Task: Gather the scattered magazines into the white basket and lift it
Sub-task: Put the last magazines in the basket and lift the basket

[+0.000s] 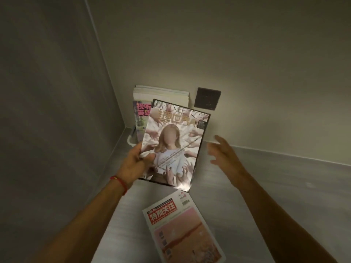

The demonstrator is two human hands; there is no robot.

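Observation:
My left hand grips the lower left edge of a glossy magazine whose cover shows a figure in white ringed by reaching hands; I hold it up in front of the room corner. Behind it stand a purple-covered magazine and a thick white stack of magazines, upright against the wall. A sliver of the white basket shows at their foot; the rest is hidden. My right hand hovers open to the right of the held magazine, touching nothing. A pink and white magazine with a red title lies on the floor below.
Two grey walls meet at the corner behind the basket. A dark wall socket sits on the right-hand wall just right of the white stack. Grey floor with a pale skirting line stretches to the right.

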